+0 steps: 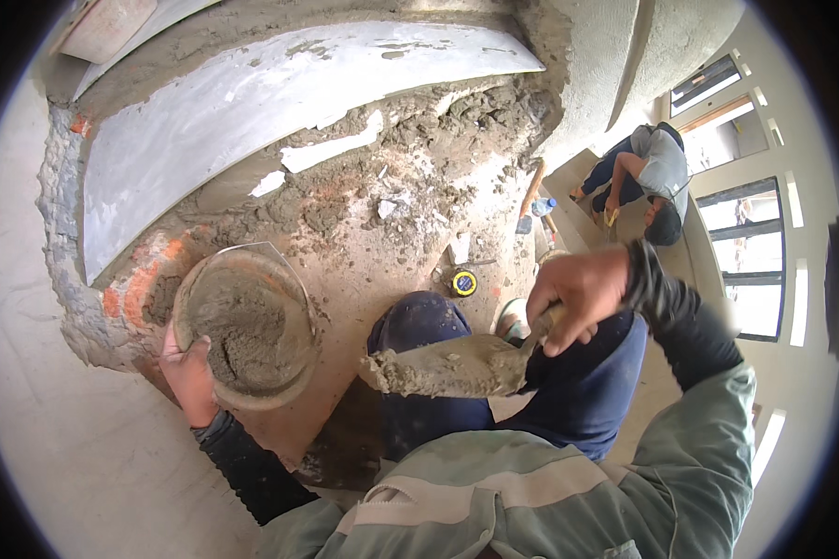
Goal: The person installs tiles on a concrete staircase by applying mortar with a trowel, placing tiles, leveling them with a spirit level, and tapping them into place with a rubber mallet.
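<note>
My left hand grips the rim of a round bucket at the left, which holds grey wet mortar. My right hand is closed on the handle of a trowel, held over my knees with a thick load of mortar along its blade. Above the bucket, a long pale slab rests in a rough bed of mortar and broken brick, with scattered mortar lumps and white fragments below it.
A yellow-black tape measure, a wooden-handled tool and a blue-capped bottle lie on the debris-strewn surface ahead. A co-worker in a grey top bends over steps at the right. Windows line the right wall; another slab lies at top left.
</note>
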The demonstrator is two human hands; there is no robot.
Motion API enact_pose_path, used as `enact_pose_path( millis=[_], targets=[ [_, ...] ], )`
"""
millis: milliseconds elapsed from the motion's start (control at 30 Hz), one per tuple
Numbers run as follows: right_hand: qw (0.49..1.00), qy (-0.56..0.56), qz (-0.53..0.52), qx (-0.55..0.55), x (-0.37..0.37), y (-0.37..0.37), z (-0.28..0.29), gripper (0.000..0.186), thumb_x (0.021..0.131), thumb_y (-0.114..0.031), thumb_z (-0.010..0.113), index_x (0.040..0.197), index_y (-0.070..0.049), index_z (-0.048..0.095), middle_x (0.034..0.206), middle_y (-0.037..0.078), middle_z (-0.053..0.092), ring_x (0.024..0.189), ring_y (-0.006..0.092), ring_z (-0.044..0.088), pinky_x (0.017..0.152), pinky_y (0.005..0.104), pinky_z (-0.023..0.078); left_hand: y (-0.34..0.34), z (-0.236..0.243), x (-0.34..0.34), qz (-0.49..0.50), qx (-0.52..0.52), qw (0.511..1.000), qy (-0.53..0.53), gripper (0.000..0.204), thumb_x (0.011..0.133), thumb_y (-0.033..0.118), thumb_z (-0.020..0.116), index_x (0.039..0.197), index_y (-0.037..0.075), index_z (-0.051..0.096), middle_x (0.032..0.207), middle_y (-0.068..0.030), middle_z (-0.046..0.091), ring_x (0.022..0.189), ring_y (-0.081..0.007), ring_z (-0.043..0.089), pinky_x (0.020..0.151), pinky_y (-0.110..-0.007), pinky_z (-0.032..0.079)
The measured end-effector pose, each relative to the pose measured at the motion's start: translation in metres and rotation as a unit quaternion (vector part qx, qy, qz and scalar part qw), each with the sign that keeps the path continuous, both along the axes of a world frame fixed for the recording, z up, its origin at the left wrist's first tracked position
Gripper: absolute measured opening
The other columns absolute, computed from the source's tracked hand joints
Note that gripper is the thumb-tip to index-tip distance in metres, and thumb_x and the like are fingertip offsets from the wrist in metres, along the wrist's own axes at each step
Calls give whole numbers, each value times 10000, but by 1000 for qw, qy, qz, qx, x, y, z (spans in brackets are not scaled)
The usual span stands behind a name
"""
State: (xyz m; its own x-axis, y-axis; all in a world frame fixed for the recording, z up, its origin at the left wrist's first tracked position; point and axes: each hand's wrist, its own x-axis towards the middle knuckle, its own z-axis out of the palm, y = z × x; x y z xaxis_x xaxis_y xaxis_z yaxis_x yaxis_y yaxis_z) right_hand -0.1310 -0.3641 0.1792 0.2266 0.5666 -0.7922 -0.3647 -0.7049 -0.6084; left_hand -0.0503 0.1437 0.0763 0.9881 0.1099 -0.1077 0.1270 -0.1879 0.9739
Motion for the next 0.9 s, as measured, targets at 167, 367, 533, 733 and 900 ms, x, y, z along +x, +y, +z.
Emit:
enact_pose_path(
  millis=[167, 367, 533, 733, 900],
  targets=[
    [972, -185, -66, -126, 80, -81, -84, 321, 914, -303, 617, 822, 0, 671, 647, 78, 646, 515, 146, 616, 443, 298, 507, -31, -15, 5, -6, 20, 998, -66, 544, 755, -150, 459, 1286, -103, 572, 1193, -113, 665, 1063, -172, 636, 969, -279, 462],
    [913, -398, -24, -92, 82, 17, -88, 309, 857, -280, 648, 840, 29, 651, 704, 175, 652, 654, 303, 642, 647, 457, 517, -23, 1, -14, 59, 17, 997, -48, 540, 746, -142, 445, 1264, -94, 590, 1176, -107, 668, 1048, -170, 634, 947, -289, 475],
    [856, -514, -8, -55, 68, 95, -104, 301, 830, -230, 640, 973, 33, 610, 850, 258, 645, 876, 430, 642, 787, 498, 508, -22, 4, -33, 54, 11, 997, -60, 459, 797, -129, 520, 1245, -75, 606, 1139, -88, 679, 1017, -135, 623, 916, -267, 477],
    [752, -633, 133, -127, 103, 198, -122, 229, 881, -155, 565, 869, 46, 675, 726, 181, 666, 670, 341, 690, 621, 448, 565, -46, -9, -43, 13, 25, 997, -75, 369, 919, -43, 628, 1285, -73, 589, 1108, -66, 685, 991, -117, 615, 896, -259, 481],
    [812, -546, 200, 56, 63, 234, -193, 300, 877, -192, 572, 715, 25, 699, 674, 165, 662, 683, 309, 702, 643, 429, 575, -27, -13, -35, 64, -14, 994, -83, 352, 944, -21, 614, 1290, -79, 589, 1096, -54, 680, 961, -92, 593, 875, -253, 476]
  ],
)
